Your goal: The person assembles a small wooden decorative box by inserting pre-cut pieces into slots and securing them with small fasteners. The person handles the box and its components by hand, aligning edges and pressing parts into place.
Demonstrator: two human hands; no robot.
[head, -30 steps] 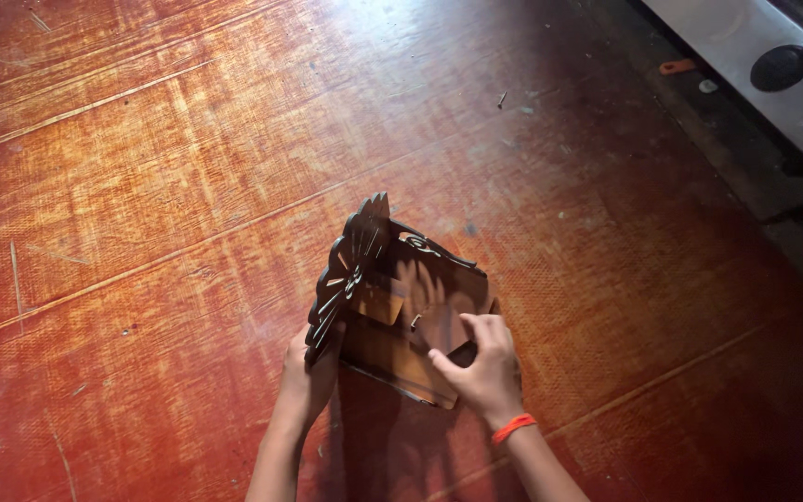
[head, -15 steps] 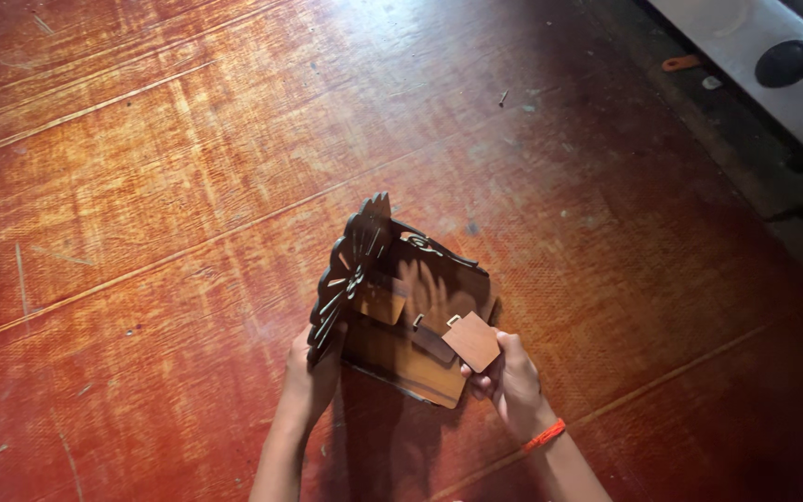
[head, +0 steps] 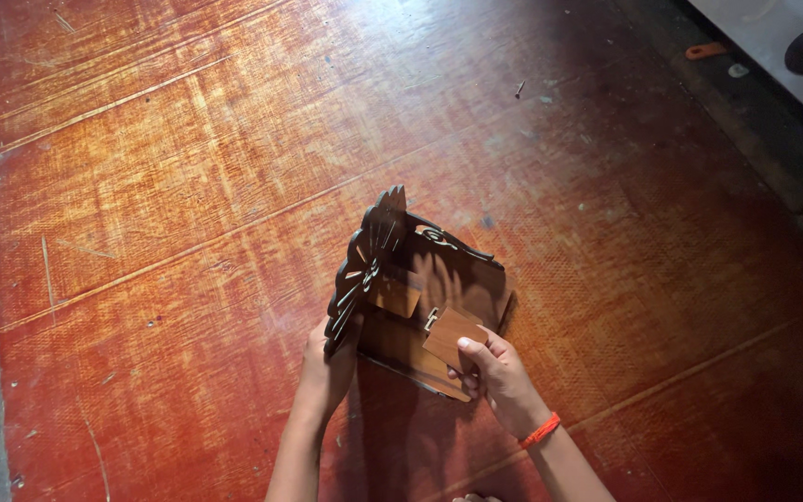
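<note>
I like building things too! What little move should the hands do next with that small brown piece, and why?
Probably lower the small wooden piece toward the dark base panel and line it up there. The right hand holds it just above the base, beside a similar light piece inside, while the left hand steadies the carved upright panel.

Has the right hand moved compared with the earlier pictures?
Yes. The right hand has drawn back from the dark carved wooden piece toward the person, now holding a small brown wooden panel.
</note>
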